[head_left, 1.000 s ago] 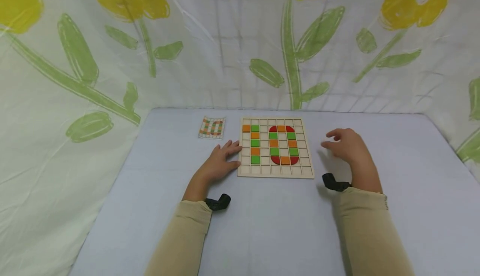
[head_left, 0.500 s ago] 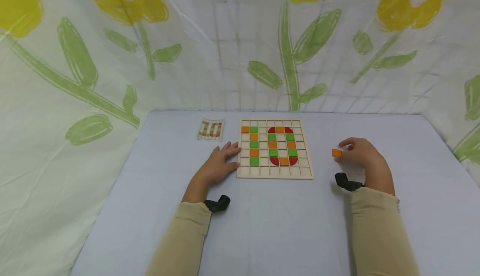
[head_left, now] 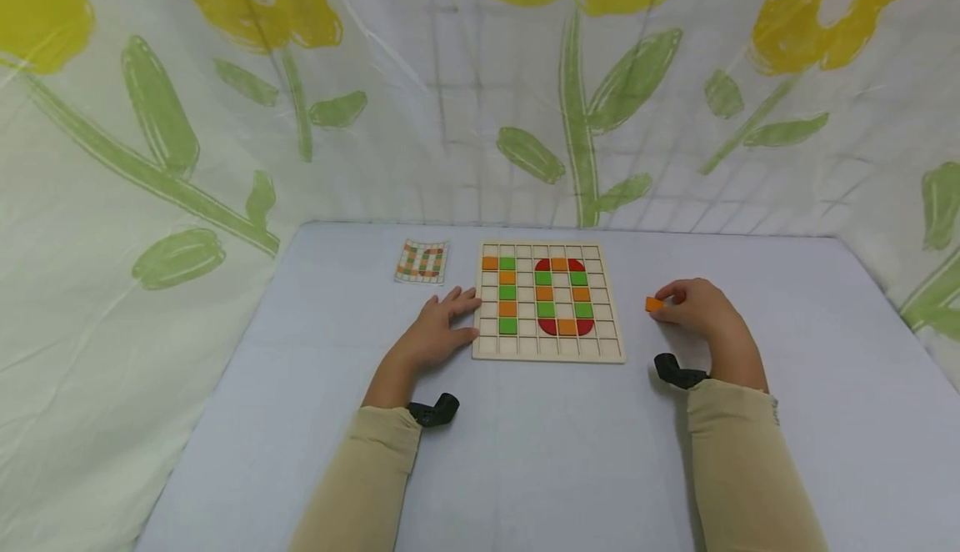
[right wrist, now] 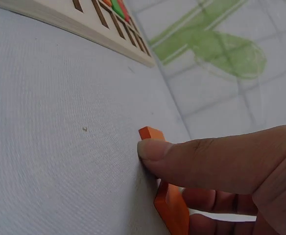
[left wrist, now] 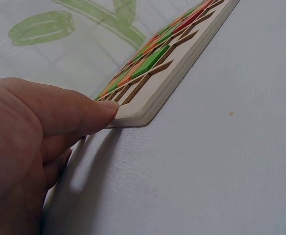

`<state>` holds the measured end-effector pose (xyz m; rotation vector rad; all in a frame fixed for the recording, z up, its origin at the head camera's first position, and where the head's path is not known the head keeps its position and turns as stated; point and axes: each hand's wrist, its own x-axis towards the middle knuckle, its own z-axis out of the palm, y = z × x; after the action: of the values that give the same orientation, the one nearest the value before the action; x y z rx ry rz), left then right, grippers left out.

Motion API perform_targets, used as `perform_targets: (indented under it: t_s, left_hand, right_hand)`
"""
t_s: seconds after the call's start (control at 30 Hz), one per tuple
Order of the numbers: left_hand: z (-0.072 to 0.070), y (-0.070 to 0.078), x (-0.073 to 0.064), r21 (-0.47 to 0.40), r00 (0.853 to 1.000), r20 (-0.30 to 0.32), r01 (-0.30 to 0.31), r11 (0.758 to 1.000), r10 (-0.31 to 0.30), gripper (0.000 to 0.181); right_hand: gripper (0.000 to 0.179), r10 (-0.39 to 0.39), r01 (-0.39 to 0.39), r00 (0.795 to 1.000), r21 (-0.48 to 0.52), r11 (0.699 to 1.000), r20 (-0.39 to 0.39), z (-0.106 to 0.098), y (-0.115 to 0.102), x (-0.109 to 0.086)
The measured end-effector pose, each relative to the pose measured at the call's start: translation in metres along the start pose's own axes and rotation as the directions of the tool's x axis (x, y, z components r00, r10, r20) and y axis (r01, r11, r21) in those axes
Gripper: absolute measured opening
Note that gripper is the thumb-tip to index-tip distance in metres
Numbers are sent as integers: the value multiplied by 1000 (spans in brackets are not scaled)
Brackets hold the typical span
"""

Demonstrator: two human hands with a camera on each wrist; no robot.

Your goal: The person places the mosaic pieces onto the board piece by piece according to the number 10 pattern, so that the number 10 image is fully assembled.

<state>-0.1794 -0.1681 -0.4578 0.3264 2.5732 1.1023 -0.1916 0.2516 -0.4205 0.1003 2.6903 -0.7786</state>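
A square wooden grid board (head_left: 527, 345) lies on the table, with orange, green and red tiles set in it in the shape of a 10. My left hand (head_left: 437, 331) rests at its left edge, fingers spread; in the left wrist view the thumb (left wrist: 101, 113) touches the rim near a corner. Right of the board, my right hand (head_left: 701, 310) pinches an orange tile (head_left: 654, 304) between thumb and fingers. The right wrist view shows this orange tile (right wrist: 152, 133) past the thumb tip, and more orange below the thumb, partly hidden by it.
A small printed card (head_left: 422, 262) showing the same kind of coloured 10 lies behind the left hand. Behind the table (head_left: 555, 452) hangs a white curtain (head_left: 420, 118) with yellow flowers and green leaves. Each wrist wears a black camera.
My right hand first moved right, away from the board, then came back a little left; an orange tile now shows at its fingertips. The left hand has stayed at the board's edge.
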Motion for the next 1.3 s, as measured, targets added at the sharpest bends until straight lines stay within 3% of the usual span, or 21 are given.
perform_targets:
  t_s: [0.33,0.53,0.67,0.83,1.03,1.3]
  left_hand:
    - [-1,0,-1,5,1000,-3,5,1000,-5,56]
    - [-3,-1,-1,-6,1000,-3,9,1000,-9,56]
    - [-4,-1,-2,-19,1000,-3,0,1000,0,56]
    - [-5,0,-2,-26,1000,-4,-14,1000,14,56]
    - [-4,2,0,-22,1000,0,-27,999,27,55]
    - [-3,2,-1,-2,999,12,-42,999,42,54]
  right_hand:
    - [52,-19,19,999,-10,1000,-36,1,-5,2]
    - [47,-93,94,993,4,996,-76,8,-42,2]
    - [38,-248,249,966,-6,969,-76,30,-84,-2]
    - [31,-404,404,915,-24,914,2,65,-122,-6]
    - [24,-420,422,907,-101,901,41,90,-136,-8]
    - [24,-461,460,887,-126,879,18,100,-136,-6]
